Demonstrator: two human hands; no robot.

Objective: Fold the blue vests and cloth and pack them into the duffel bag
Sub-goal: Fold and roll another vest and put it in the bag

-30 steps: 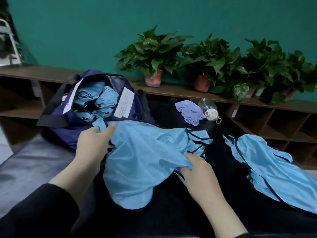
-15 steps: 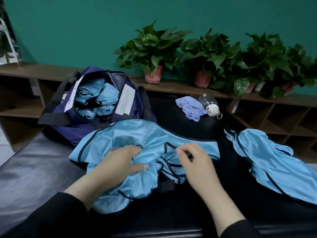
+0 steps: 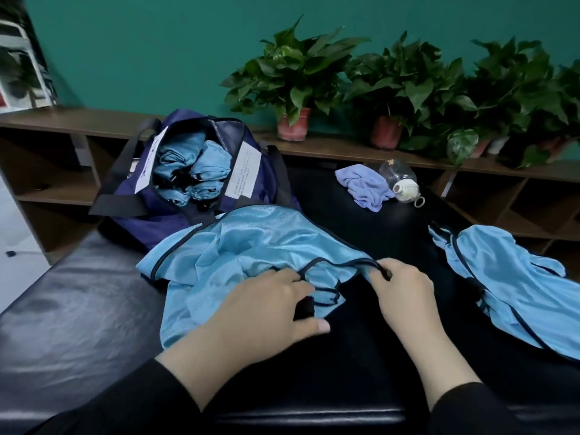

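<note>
A light blue vest (image 3: 251,246) with dark trim lies rumpled on the black padded bench in front of me. My left hand (image 3: 266,312) rests on its lower part, fingers over a trim loop. My right hand (image 3: 401,287) pinches the dark trim at the vest's right edge. A second blue vest (image 3: 514,287) lies spread at the right. The navy duffel bag (image 3: 157,221) stands open at the back left with several rolled blue vests (image 3: 197,171) inside. A crumpled lavender-blue cloth (image 3: 364,186) sits behind.
A clear bottle with a white cap (image 3: 400,180) lies beside the cloth. A wooden shelf unit (image 3: 345,149) with potted plants (image 3: 295,83) runs along the teal wall behind the black bench (image 3: 78,309). The floor shows at far left.
The vest was held up a second ago; it now lies on the bench. Both hands have come down onto it, and my right hand has taken hold of the trim.
</note>
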